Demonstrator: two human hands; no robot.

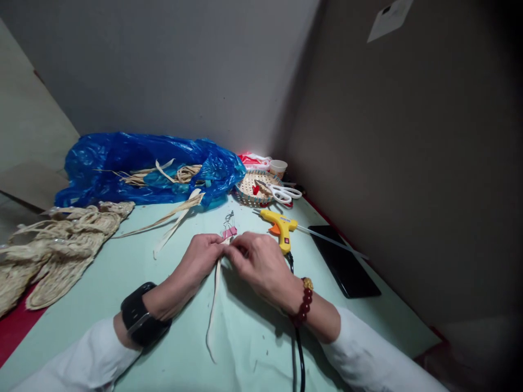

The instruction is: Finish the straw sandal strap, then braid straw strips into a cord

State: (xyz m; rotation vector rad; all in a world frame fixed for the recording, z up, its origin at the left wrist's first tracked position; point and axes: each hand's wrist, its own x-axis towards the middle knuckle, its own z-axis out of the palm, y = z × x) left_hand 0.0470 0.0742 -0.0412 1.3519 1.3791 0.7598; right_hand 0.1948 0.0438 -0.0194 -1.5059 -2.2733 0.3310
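Observation:
My left hand (pixel 202 258) and my right hand (pixel 259 264) meet at the middle of the pale green table (pixel 122 283), both pinched on the top of a pale straw strip (pixel 213 310) that hangs toward me. A pink binder clip (pixel 229 230) sits on the strip's upper end, right at my fingertips. The left wrist wears a black watch, the right a dark red bead bracelet.
A yellow glue gun (pixel 281 226) lies just right of my hands, its black cord (pixel 298 348) running toward me. A dark phone (pixel 343 260) lies at right. A blue plastic bag (pixel 151 166) with straw, a small basket (pixel 253 188) and white scissors (pixel 281 192) sit behind. Woven straw pieces (pixel 53 250) lie left.

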